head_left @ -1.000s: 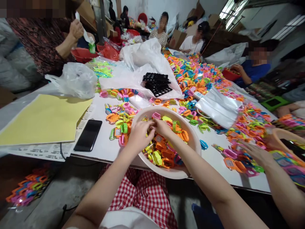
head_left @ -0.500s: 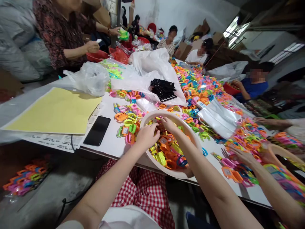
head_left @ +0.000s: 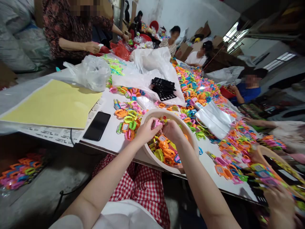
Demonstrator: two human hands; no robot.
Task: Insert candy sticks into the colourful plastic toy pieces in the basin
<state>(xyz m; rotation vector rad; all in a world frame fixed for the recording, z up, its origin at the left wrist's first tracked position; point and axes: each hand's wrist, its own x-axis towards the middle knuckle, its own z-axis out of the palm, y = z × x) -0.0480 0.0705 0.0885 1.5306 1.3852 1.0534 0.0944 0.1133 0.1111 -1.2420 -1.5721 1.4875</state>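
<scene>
A pale round basin (head_left: 195, 140) at the table's front edge holds orange, yellow and pink plastic toy watches (head_left: 163, 143). Over its left part my left hand (head_left: 149, 128) is closed on a small pink piece (head_left: 156, 123). Close beside it, over the middle of the basin, my right hand (head_left: 173, 129) has its fingers curled inward, and what they hold is hidden. The fingertips of both hands nearly meet. A small red and yellow piece (head_left: 164, 119) shows just behind them.
Left of the basin lie a black phone (head_left: 97, 126) and a yellow sheet (head_left: 52, 105). Behind are black plastic grids (head_left: 163, 89) on a white bag (head_left: 152, 63). A silvery packet (head_left: 215, 119) and heaped toy watches (head_left: 197, 86) are at the right. A co-worker's hand (head_left: 280, 198) is at the lower right.
My hands have lifted from the basin's contents and come together, with a pink piece now in my left hand. The co-worker's hand at the right has moved toward the lower right.
</scene>
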